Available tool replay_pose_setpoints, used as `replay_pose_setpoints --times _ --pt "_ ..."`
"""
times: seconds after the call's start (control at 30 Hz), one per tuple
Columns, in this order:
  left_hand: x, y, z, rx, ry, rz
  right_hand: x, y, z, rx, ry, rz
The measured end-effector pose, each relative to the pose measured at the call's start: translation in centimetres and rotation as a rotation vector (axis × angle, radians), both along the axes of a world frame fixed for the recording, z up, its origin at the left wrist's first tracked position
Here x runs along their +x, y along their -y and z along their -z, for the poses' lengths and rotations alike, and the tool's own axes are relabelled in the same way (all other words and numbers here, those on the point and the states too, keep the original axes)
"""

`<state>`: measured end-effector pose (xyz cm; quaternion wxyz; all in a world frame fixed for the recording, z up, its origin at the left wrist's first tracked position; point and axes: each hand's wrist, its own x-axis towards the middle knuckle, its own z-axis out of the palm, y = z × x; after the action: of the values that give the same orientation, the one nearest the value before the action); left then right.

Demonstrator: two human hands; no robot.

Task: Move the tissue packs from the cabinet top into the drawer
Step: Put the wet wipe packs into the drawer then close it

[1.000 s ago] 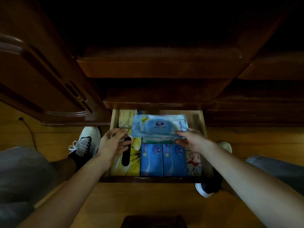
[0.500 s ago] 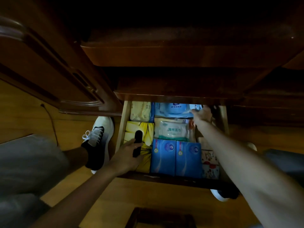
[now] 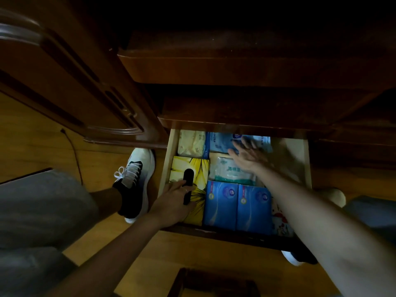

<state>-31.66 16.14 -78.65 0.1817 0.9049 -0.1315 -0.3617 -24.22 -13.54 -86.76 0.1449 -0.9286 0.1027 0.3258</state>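
Under right hand fingers: blue tissue pack, drawer rear.

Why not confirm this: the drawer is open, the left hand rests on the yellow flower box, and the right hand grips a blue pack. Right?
One error. The head view shows the right hand open, fingers spread over the blue pack at the drawer's back, not gripping it. The left hand does rest on the yellow flower box.

pale wood drawer, packed with colour: yellow flower-print box with a black oval slot at the left edge, two bright blue packs along the front edge, pale blue pack and cream pack at the back, white-and-green pack mid-drawer, red-and-white print front right corner.
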Motion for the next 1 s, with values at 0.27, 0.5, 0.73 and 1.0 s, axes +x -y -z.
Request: replay_pose_setpoints --times 0.27,0.5,0.73,1.0 --pt "0.4 0.3 -1.0 0.052 -0.065 0.051 -0.5 -0.2 -2.4 -0.084 0.029 -0.078" --pt "0.0 -0.1 -1.8 0.102 -0.052 0.187 -6.9 -3.0 -5.7 -0.006 0.21 -0.305" --pt "-1.7 -1.2 -3.0 0.243 -0.032 0.541 -16.0 -3.7 -9.9 0.092 0.021 -0.32" --pt "-4.2 -0.9 -4.9 0.341 0.284 0.726 -23.1 -1.8 -12.0 -0.054 -0.052 -0.527"
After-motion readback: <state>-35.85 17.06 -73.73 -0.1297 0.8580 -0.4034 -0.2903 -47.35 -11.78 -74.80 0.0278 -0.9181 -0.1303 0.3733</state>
